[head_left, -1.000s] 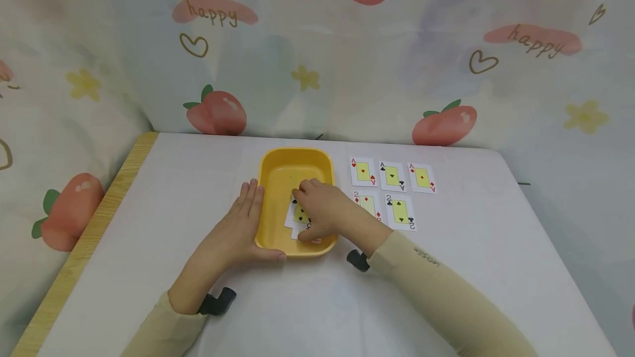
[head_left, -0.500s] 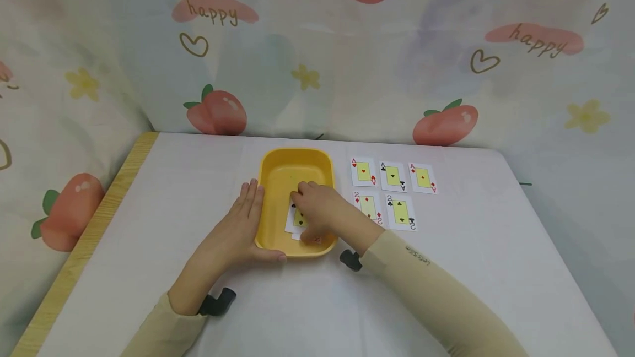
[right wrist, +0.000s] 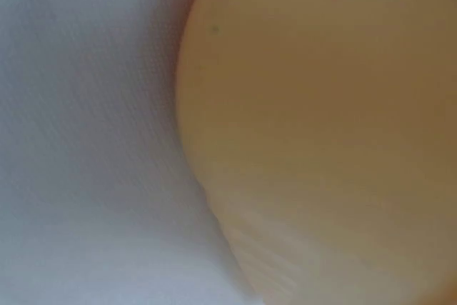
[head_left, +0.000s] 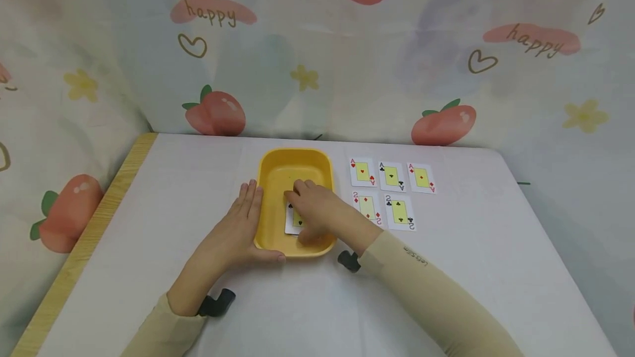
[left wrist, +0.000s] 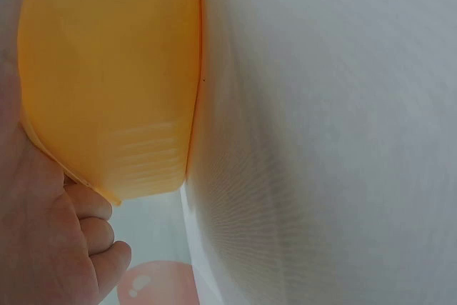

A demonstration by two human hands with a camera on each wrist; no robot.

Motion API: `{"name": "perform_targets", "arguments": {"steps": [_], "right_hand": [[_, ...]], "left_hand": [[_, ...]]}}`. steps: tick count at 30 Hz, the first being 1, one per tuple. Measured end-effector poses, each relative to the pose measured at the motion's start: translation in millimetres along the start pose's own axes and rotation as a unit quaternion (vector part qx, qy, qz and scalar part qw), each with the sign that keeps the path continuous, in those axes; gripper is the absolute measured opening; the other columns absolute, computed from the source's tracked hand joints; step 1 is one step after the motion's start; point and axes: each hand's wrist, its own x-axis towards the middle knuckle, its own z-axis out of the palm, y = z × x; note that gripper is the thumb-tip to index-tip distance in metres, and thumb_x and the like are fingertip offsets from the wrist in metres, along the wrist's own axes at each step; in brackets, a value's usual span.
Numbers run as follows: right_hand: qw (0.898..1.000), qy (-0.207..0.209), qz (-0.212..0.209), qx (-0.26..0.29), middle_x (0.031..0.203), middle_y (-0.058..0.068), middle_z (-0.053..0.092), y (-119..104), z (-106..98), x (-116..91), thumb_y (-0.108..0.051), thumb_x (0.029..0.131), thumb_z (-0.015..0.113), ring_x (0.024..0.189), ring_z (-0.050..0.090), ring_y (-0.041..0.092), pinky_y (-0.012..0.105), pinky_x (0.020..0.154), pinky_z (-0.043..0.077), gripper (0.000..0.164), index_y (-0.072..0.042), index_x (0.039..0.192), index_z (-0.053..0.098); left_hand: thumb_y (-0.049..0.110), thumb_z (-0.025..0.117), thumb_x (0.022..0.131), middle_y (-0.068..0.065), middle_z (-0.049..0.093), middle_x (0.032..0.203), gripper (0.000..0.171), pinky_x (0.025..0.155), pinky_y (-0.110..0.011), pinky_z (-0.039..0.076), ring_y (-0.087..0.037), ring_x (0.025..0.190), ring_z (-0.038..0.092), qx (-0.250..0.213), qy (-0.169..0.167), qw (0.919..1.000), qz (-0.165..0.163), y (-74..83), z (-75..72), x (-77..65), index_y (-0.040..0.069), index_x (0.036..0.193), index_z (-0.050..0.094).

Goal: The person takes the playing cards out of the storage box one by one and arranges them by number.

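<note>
In the head view, a yellow plastic tray [head_left: 278, 178] stands on the table with playing cards in it. My left hand [head_left: 235, 236] lies along its left side, fingers straight and thumb on the front rim. The left wrist view shows that hand [left wrist: 43, 233] against the outside of the tray [left wrist: 107, 69]. My right hand [head_left: 317, 211] reaches into the tray with curled fingers, pinching a black-suited playing card [head_left: 292, 226] between fingertips and thumb. The hand covers most of that card. In the right wrist view only the blurred tray wall [right wrist: 321, 105] shows, without the hand.
Right of the tray lie two rows of face-up cards: ace of hearts [head_left: 362, 172], ace of clubs [head_left: 392, 176], ace of diamonds [head_left: 421, 178], then two of diamonds [head_left: 367, 207] and two of clubs [head_left: 399, 212]. A white cloth [head_left: 149, 208] covers the table; patterned fabric [head_left: 347, 70] stands behind.
My right hand has shifted slightly left and closed further over the cards in the tray. The lower card's edge is now mostly hidden. My left hand has not moved.
</note>
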Motion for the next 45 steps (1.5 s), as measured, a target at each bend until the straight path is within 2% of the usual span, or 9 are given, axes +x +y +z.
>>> {"name": "perform_targets", "arguments": {"steps": [5,14,20,25,37,45], "right_hand": [[1.000,0.006,-0.014,0.010,0.134,0.006,0.044,1,-2,-2,-0.044,0.069,0.083,0.115,0.045,0.020,0.031,0.105,0.046,0.099,-0.011,0.151,0.040],[1.000,0.013,-0.020,0.014,0.136,0.005,0.044,2,-9,-9,-0.044,0.069,0.084,0.118,0.043,0.019,0.029,0.107,0.045,0.096,-0.011,0.149,0.043],[0.998,0.040,-0.016,0.038,0.132,0.002,0.044,5,-19,-23,-0.041,0.068,0.085,0.112,0.042,0.015,0.025,0.098,0.049,0.097,-0.012,0.150,0.043],[0.996,0.073,-0.019,0.046,0.127,-0.001,0.045,11,-24,-35,-0.039,0.067,0.084,0.105,0.042,0.012,0.022,0.091,0.047,0.095,-0.012,0.150,0.045],[0.993,0.098,-0.020,0.065,0.129,0.000,0.044,23,-36,-57,-0.040,0.067,0.088,0.111,0.041,0.013,0.024,0.094,0.047,0.097,-0.011,0.149,0.044],[0.994,0.098,-0.005,0.056,0.134,0.001,0.043,31,-36,-72,-0.028,0.068,0.080,0.114,0.041,0.014,0.026,0.095,0.049,0.090,-0.012,0.149,0.044]], "left_hand": [[0.080,0.073,0.065,-0.020,-0.006,0.166,0.143,0.122,-0.052,0.020,-0.037,0.154,-0.004,-0.004,-0.003,1.0000,-0.003,0.0,0.3,-0.9,-0.004,0.158,0.004],[0.085,0.068,0.064,-0.019,-0.006,0.167,0.145,0.122,-0.051,0.019,-0.036,0.154,-0.004,-0.007,-0.004,1.0000,0.001,-1.7,2.1,-0.4,-0.003,0.158,0.003],[0.082,0.071,0.064,-0.020,-0.006,0.166,0.144,0.122,-0.051,0.019,-0.037,0.154,-0.003,-0.003,-0.002,1.0000,0.002,-0.7,2.4,0.3,-0.003,0.158,0.003],[0.081,0.072,0.064,-0.022,-0.004,0.166,0.144,0.122,-0.052,0.019,-0.038,0.154,-0.003,-0.002,0.000,1.0000,0.002,0.1,1.8,0.2,-0.004,0.158,0.003],[0.077,0.077,0.063,-0.020,-0.005,0.166,0.145,0.122,-0.053,0.020,-0.037,0.154,-0.002,-0.006,0.008,0.9999,-0.007,1.4,1.6,-0.6,-0.003,0.158,0.002],[0.079,0.075,0.062,-0.017,-0.006,0.167,0.146,0.122,-0.052,0.020,-0.035,0.154,-0.004,-0.010,0.000,0.9998,-0.018,2.2,1.1,-0.5,-0.001,0.159,0.001]]}}
